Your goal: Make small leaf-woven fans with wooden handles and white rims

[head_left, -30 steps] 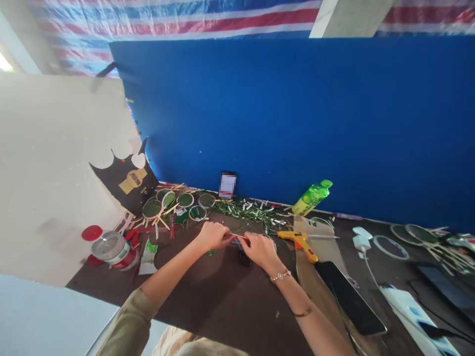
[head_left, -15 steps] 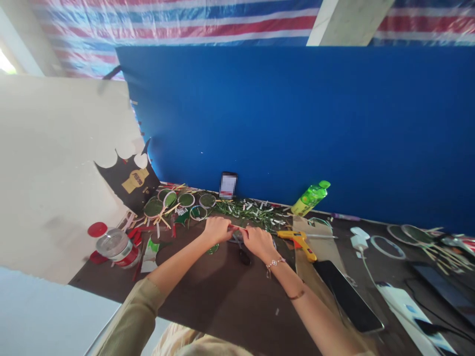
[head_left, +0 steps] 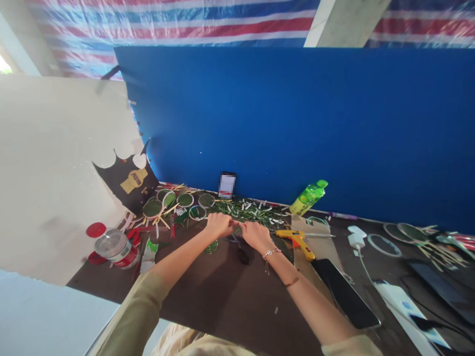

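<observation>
My left hand (head_left: 218,225) and my right hand (head_left: 256,235) are close together over the dark brown table (head_left: 230,296), fingers pinched. Between them runs a thin red strip (head_left: 235,223), and each hand grips one end of it. A green round piece (head_left: 212,246) lies on the table just under my left hand. A small black object (head_left: 244,256) sits below my right hand. A pile of green and white cuttings (head_left: 252,210) lies right behind the hands.
Round green discs with white rims (head_left: 178,202) and sticks lie at back left by a dark crown cutout (head_left: 128,180). A yellow glue gun (head_left: 299,238), a green bottle (head_left: 308,197), a black phone (head_left: 343,291), a jar (head_left: 113,247) and a blue board (head_left: 297,123) surround the spot.
Both hands have shifted a little away from me toward the cuttings pile and come closer together, still pinching the red strip.
</observation>
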`<state>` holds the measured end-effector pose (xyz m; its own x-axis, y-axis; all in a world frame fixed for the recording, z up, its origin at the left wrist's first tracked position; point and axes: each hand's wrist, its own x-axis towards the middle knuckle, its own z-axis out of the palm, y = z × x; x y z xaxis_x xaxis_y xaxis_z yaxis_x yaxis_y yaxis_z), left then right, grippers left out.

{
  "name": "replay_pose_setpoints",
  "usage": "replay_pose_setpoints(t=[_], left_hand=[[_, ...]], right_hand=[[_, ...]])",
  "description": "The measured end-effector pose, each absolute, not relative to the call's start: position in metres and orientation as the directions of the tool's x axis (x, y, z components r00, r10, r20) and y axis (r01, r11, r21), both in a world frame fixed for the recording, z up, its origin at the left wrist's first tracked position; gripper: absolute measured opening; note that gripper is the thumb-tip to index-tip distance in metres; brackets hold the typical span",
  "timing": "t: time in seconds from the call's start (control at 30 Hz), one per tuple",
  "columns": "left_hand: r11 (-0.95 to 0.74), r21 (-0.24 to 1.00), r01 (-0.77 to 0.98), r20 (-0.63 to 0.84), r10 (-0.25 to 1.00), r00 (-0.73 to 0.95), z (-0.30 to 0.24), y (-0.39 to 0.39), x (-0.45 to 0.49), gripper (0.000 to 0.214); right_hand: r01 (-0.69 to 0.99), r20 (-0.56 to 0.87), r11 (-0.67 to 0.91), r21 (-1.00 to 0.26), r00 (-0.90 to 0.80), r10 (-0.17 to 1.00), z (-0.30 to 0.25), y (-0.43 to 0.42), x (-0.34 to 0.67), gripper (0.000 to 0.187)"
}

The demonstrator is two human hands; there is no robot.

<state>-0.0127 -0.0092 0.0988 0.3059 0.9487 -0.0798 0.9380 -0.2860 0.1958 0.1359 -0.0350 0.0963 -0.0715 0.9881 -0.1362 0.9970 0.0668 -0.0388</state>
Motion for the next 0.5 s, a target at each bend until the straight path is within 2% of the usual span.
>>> replay_pose_setpoints(t=[0.5], left_hand=[[-0.168,0.173,0.97,-0.1,0.977,0.187,0.098,0.024,0.0,0.048]], right_hand=[[0.998,-0.191,-0.01,-0.058,-0.001,0.982,0.108,0.006,0.131,0.048]])
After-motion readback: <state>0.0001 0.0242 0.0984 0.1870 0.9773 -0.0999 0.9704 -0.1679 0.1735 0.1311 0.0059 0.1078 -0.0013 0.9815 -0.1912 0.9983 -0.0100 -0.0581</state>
